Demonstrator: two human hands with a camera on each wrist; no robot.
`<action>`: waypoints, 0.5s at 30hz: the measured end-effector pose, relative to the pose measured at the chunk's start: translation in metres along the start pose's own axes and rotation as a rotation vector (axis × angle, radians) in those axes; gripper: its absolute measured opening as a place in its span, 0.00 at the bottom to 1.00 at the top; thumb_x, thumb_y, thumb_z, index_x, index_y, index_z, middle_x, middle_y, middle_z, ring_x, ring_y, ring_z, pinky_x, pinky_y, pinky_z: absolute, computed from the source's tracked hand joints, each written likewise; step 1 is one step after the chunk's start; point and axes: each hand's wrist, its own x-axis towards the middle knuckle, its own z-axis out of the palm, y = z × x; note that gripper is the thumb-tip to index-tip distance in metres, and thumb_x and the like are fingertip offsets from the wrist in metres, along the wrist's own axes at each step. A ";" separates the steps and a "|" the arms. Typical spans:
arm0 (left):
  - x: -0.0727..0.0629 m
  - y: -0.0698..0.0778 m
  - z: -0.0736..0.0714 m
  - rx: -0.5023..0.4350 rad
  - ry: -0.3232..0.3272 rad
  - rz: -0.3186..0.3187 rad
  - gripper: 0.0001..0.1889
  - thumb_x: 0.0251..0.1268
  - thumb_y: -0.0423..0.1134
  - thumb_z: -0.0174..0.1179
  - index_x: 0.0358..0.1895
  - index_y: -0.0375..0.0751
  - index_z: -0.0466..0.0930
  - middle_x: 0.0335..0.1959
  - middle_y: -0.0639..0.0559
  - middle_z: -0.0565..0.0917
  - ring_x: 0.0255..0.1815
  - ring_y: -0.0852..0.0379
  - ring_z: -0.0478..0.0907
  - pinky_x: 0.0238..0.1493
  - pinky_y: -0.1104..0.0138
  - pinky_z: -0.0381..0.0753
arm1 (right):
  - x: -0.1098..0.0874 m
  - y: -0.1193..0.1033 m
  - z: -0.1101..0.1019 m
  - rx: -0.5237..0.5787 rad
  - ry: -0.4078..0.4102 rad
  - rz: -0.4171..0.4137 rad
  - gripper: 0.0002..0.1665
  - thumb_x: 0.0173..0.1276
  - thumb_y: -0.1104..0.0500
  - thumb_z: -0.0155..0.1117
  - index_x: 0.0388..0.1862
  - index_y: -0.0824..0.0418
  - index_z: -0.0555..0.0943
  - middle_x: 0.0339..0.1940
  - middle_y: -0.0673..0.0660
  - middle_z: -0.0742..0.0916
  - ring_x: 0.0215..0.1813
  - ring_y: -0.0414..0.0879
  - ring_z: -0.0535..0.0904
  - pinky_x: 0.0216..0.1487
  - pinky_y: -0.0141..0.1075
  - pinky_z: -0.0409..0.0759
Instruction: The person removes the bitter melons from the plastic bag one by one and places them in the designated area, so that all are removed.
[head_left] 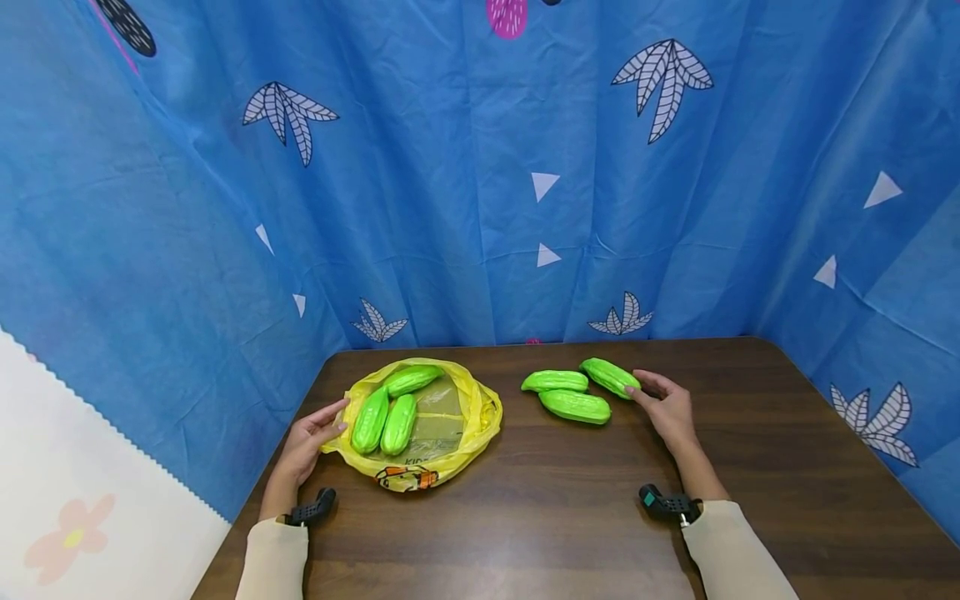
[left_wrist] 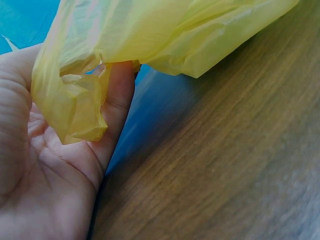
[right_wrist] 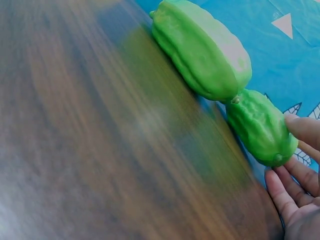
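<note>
six green gourds (head_left: pixel 574 407), one yellow bag (head_left: pixel 474 417), two hands (head_left: pixel 306 442), one table (head_left: pixel 480 533)

Dark lettering (head_left: pixel 418 462) on the yellow bag (head_left: pixel 486 421), just to the right of the left hand (head_left: pixel 303 442), reads "KID". What follows those letters is too unclear to tell.

The table (head_left: pixel 525 517) lies beneath both my hands, the curtain (head_left: pixel 480 208) behind it. Plastic bag (head_left: pixel 471 404): immediately right of my left hand (head_left: pixel 307 440), its edge between thumb and fingers. Three bitter gourds (head_left: pixel 398 425) lie inside, on that hand's side. Left of my right hand (head_left: pixel 667 412): one bitter gourd (head_left: pixel 609 377) between thumb and fingers, two more gourds (head_left: pixel 575 407) beside it, towards the bag.
</note>
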 end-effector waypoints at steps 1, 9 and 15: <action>0.000 0.000 0.000 0.000 0.002 -0.002 0.28 0.72 0.32 0.62 0.72 0.27 0.67 0.66 0.64 0.77 0.66 0.75 0.65 0.60 0.79 0.71 | 0.001 0.000 0.000 0.007 0.008 -0.007 0.29 0.70 0.50 0.71 0.64 0.63 0.81 0.61 0.63 0.84 0.61 0.53 0.78 0.51 0.22 0.72; -0.001 0.002 -0.001 0.001 0.007 -0.007 0.29 0.72 0.32 0.62 0.72 0.27 0.67 0.67 0.63 0.76 0.65 0.76 0.67 0.59 0.79 0.71 | 0.002 -0.003 0.002 0.020 0.095 -0.042 0.24 0.71 0.51 0.70 0.59 0.64 0.84 0.55 0.62 0.87 0.54 0.41 0.78 0.49 0.23 0.72; -0.002 0.003 0.002 -0.005 0.015 -0.022 0.29 0.72 0.33 0.63 0.72 0.28 0.68 0.67 0.63 0.77 0.65 0.76 0.66 0.60 0.79 0.71 | 0.001 -0.007 0.001 0.059 0.189 -0.061 0.22 0.70 0.49 0.71 0.56 0.61 0.87 0.52 0.58 0.89 0.50 0.33 0.77 0.49 0.24 0.73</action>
